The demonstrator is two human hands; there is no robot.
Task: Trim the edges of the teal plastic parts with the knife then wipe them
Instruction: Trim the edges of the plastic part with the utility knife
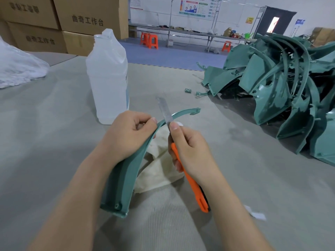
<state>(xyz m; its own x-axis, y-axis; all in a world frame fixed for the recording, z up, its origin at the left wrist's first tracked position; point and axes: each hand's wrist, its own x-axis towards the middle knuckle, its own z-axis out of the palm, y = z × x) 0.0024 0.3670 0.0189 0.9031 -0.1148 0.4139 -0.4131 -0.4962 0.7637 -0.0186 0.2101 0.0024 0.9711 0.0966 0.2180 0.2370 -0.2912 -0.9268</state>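
Observation:
My left hand (129,136) grips a long curved teal plastic part (125,180) near its middle, holding it above the table. The part's thin end arcs away to the right and its wide end hangs near my left forearm. My right hand (190,153) grips an orange utility knife (194,189), thumb pressed at the base of the extended blade (165,111). The blade lies against the part's edge just right of my left fingers. A cream cloth (159,165) lies on the table beneath both hands.
A translucent plastic bottle (107,77) stands just beyond my left hand. A heap of teal parts (282,87) fills the right side of the grey table (54,133). Crumpled clear plastic (16,67) lies far left, cardboard boxes (59,24) behind it.

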